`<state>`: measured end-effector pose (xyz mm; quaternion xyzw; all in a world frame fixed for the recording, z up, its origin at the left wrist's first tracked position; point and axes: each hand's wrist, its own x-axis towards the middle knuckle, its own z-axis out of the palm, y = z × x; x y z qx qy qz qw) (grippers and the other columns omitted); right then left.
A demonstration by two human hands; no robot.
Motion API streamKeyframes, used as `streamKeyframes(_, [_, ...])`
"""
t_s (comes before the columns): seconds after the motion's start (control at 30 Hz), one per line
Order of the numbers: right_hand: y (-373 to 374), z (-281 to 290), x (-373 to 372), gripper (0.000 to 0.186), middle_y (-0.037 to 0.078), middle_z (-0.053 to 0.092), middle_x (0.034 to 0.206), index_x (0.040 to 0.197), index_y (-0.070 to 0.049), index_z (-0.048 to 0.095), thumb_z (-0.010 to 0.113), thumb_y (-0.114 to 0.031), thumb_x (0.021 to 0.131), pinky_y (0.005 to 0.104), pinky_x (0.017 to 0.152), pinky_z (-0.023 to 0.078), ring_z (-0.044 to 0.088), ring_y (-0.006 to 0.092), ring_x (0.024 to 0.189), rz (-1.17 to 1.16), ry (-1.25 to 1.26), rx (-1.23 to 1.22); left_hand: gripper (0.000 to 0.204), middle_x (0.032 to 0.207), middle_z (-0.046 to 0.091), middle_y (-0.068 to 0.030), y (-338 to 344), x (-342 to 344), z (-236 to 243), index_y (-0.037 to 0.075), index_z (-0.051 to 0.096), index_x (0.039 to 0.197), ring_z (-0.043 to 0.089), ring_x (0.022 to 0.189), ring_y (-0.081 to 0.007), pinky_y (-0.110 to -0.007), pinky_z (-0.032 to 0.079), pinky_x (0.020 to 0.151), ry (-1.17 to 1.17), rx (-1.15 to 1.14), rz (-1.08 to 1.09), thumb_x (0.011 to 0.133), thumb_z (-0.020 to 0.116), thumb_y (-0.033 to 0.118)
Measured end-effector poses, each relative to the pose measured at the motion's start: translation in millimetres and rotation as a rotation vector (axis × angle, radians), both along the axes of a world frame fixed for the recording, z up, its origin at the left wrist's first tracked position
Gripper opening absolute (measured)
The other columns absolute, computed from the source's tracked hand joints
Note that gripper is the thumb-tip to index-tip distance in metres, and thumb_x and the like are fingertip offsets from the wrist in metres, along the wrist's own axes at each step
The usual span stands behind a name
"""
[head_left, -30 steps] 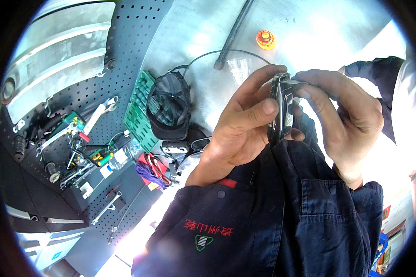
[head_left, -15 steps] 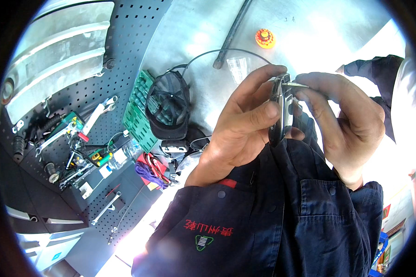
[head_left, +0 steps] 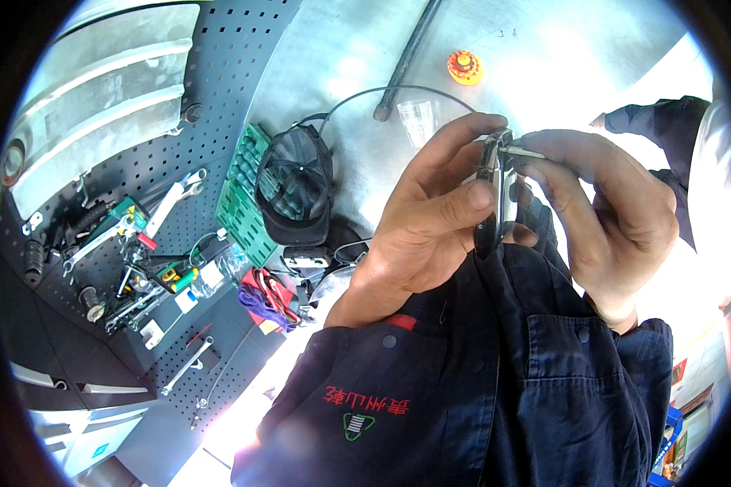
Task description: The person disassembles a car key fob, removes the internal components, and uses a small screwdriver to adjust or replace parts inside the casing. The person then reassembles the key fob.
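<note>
My left hand [head_left: 430,223] grips a narrow black-and-silver object [head_left: 487,234], seen nearly edge-on and held upright in front of my chest. My left thumb presses on its near side, and the other fingers wrap behind it. From its upper end a thin, flat, pale piece [head_left: 525,152] sticks out to the right. The thumb and index finger of my right hand [head_left: 621,211] are pinched at this piece; the other fingers are curled. I cannot tell the exact kind of the object, since my fingers hide much of it.
On the metal table [head_left: 357,49] are a dark bar [head_left: 408,61], an orange round part [head_left: 464,67], a clear plastic cup [head_left: 417,123], a black cap [head_left: 296,187] and a green crate [head_left: 240,215]. Wrenches [head_left: 175,203] hang on the left pegboard. Another person's dark sleeve [head_left: 654,122] shows at right.
The held object has turned or tilted slightly, so less of its silver face shows. Both hands keep nearly the same place and grip.
</note>
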<state>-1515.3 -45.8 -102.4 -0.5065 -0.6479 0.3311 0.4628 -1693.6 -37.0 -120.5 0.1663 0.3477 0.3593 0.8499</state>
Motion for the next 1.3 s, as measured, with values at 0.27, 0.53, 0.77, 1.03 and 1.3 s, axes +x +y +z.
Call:
streamKeyframes(0.27, [-1,0,0,0.013,0.014,0.069,0.087,0.094,0.006,0.066,0.061,0.006,0.082,0.0228,0.064,0.053,0.069,0.0196,0.074,-0.002,0.043,0.009,0.068,0.119,0.053,-0.019,0,1,3,0.007,0.028,0.139,0.061,0.101,-0.0338,-0.051,0.058,0.072,0.004,0.004,-0.027,0.084,0.065,0.022])
streamKeyframes(0.53, [-6,8,1,0.013,0.014,0.069,0.087,0.094,0.006,0.066,0.062,0.004,0.081,0.0231,0.064,0.053,0.068,0.0193,0.074,-0.014,-0.012,-0.029,0.066,0.117,0.053,-0.0178,3,2,4,0.004,0.032,0.136,0.061,0.101,-0.0296,-0.046,0.058,0.076,-0.029,0.048,-0.068,0.084,0.067,0.022])
streamKeyframes(0.77, [-3,6,1,0.012,0.015,0.068,0.086,0.091,0.005,0.066,0.062,0.005,0.079,0.026,0.064,0.053,0.068,0.0207,0.073,0.033,-0.022,0.016,0.072,0.116,0.055,-0.0176,3,4,11,0.001,0.033,0.135,0.062,0.102,-0.0291,-0.04,0.056,0.084,0.08,0.055,-0.03,0.078,0.071,0.023])
streamKeyframes(1.03, [3,6,5,0.016,0.017,0.067,0.084,0.092,0.005,0.064,0.059,0.009,0.078,0.0276,0.063,0.053,0.068,0.0228,0.072,0.113,-0.09,0.168,0.061,0.116,0.052,-0.0165,2,-2,5,0.002,0.036,0.134,0.06,0.101,-0.0258,-0.043,0.059,0.075,-0.095,0.071,-0.03,0.084,0.067,0.016])
streamKeyframes(1.3, [6,3,1,0.018,0.016,0.066,0.086,0.095,0.005,0.065,0.059,0.008,0.078,0.0301,0.065,0.052,0.066,0.0237,0.074,0.046,-0.127,0.182,0.057,0.115,0.052,-0.0159,4,-1,2,0.001,0.037,0.133,0.06,0.101,-0.0257,-0.043,0.059,0.075,-0.11,0.084,-0.027,0.086,0.065,0.014])
